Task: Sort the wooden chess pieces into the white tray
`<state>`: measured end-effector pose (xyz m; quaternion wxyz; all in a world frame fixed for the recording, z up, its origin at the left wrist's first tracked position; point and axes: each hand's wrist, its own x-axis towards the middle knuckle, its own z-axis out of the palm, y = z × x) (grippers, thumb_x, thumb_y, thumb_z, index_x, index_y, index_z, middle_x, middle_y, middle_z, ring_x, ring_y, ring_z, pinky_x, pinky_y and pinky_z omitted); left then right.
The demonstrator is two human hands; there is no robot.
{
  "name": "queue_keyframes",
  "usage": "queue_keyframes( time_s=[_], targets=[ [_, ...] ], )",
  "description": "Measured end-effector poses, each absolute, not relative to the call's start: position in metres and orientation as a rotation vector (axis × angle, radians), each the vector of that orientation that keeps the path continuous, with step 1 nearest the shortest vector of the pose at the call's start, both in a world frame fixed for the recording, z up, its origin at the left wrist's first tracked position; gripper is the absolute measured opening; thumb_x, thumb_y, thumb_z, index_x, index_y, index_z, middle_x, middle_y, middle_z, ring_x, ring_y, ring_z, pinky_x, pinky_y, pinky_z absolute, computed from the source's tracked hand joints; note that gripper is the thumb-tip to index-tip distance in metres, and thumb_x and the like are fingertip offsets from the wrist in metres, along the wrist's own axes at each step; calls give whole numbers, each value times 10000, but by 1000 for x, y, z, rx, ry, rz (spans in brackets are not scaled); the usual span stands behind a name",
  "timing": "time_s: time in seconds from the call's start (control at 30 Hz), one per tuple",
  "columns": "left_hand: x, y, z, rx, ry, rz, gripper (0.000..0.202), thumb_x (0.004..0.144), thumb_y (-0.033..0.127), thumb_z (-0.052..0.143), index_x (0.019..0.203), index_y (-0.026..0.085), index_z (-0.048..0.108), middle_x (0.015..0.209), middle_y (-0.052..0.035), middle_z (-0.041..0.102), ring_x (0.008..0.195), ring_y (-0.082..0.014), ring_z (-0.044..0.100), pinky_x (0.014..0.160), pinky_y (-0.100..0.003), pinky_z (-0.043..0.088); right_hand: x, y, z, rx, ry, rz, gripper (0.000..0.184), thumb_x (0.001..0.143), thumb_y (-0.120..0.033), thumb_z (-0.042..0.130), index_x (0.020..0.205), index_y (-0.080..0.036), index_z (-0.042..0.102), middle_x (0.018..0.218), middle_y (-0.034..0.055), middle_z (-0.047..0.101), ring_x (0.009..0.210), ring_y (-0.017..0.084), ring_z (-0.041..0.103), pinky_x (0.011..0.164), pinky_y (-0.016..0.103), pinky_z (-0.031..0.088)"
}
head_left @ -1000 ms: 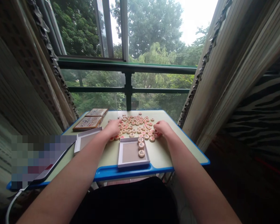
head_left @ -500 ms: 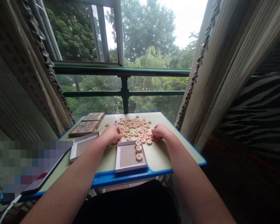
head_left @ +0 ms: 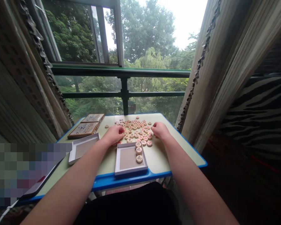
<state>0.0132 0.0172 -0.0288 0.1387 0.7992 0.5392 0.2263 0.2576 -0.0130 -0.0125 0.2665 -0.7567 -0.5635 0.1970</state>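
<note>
Many round wooden xiangqi pieces (head_left: 135, 127), marked in red and black, lie spread over the middle of the table. My left hand (head_left: 114, 135) is at the left edge of the spread, fingers curled in; whatever is in them is hidden. At the right edge, my right hand (head_left: 160, 130) has its fingers curled together close to the pieces, and I cannot see whether it holds one. Between my arms sits a shallow white tray (head_left: 128, 159). Black-marked xiangqi pieces (head_left: 139, 158) line its right side, some of them at the back corner.
A second white tray (head_left: 83, 147) lies beyond my left forearm, with a printed flat box (head_left: 84, 129) behind it. A blurred-out device (head_left: 30, 175) sits at the left edge. The pale table (head_left: 159, 159) has a blue rim; a green railing (head_left: 124, 73) and window stand behind.
My right hand has moved slightly up and away, off the near right pieces. My left hand has shifted a little right among the pieces. The tray still holds its pieces.
</note>
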Motion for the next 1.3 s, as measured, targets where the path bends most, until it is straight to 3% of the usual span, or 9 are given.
queue_keyframes(
  time_s=[0.13,0.23,0.3,0.47,0.7,0.8,1.0,1.3],
  targets=[
    [15,17,-30,2385,1459,662,174,637,188,582,791,186,663,830,-52,669,780,-192,607,713,-260,475,258,-3,-27,-1911,-1694,128,304,857,-268,457,1084,-139,611,1231,127,572,1166,201,500,1001,282,349],
    [16,15,-29,2343,1435,682,212,639,178,569,825,186,669,873,-54,663,806,-189,604,734,-258,486,256,5,-37,-1875,-1818,128,466,886,-379,420,1263,-121,512,1407,122,408,1316,219,322,1084,302,223],
    [17,14,-29,2316,1420,681,235,635,175,565,843,181,673,910,-60,660,812,-187,607,740,-257,492,255,9,-40,-1890,-1870,191,537,896,-431,384,1328,-118,447,1432,121,373,1338,245,277,1088,338,205],
    [16,19,-30,2293,1463,828,228,672,211,565,862,180,688,958,-67,674,857,-205,618,816,-288,484,255,14,-42,-1822,-1965,254,475,903,-427,370,1256,-150,527,1316,98,520,1241,215,414,1031,291,277],
    [-6,39,-35,1871,1672,1219,469,609,-1,473,1011,164,649,997,-74,695,971,-195,627,871,-295,486,255,15,-44,-1774,-1968,242,452,915,-356,347,1269,-128,512,1318,104,513,1210,181,445,1010,246,292],
    [-11,43,-39,1837,1759,1135,504,586,-18,496,1030,162,653,1070,-104,676,1029,-227,609,886,-319,472,255,16,-45,-1765,-1970,233,423,907,-338,364,1226,-135,554,1270,103,550,1177,181,469,999,246,303],
    [-6,41,-44,1987,1829,859,447,589,-4,535,961,185,698,998,-121,698,978,-288,622,837,-363,473,258,15,-44,-1786,-1921,198,378,900,-329,385,1083,-131,649,1145,138,595,1092,206,505,977,280,321],
    [1,34,-38,2157,1878,692,322,707,67,506,931,181,708,993,-77,700,934,-208,632,844,-279,473,253,6,-38,-1806,-1859,233,330,889,-338,436,935,-142,698,1056,101,577,914,147,575,875,214,383]
  ],
)
